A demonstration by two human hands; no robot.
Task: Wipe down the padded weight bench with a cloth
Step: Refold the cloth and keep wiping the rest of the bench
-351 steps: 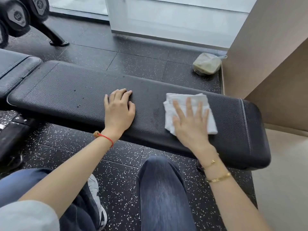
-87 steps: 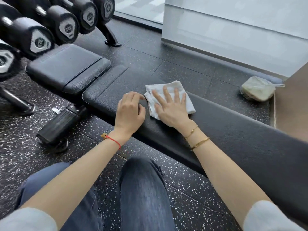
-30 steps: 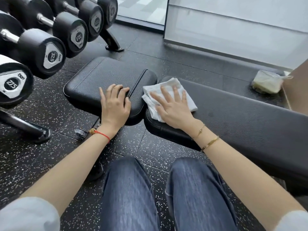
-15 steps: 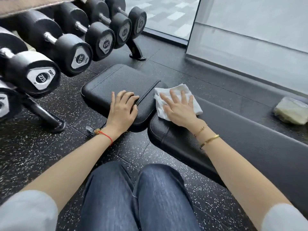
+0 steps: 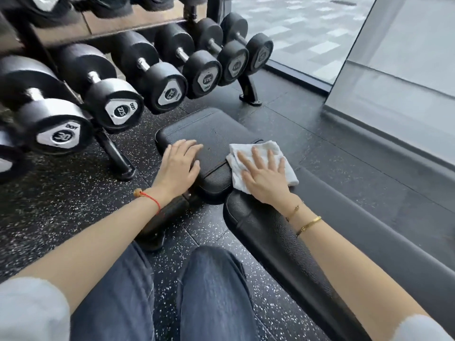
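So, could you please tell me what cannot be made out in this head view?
- Bench surface under the cloth: hidden by it and the right hand.
- Long pad: far end cut off at the right edge.
- Leftmost dumbbell: cut off, blurred; label unreadable.
- Bench frame: mostly hidden beneath the pads.

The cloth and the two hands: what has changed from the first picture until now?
The right hand slid the cloth leftward along the long pad to its end beside the seat pad. The left hand shifted from the long pad onto the seat pad. As before, flat fingers press the cloth; nothing gripped or released.
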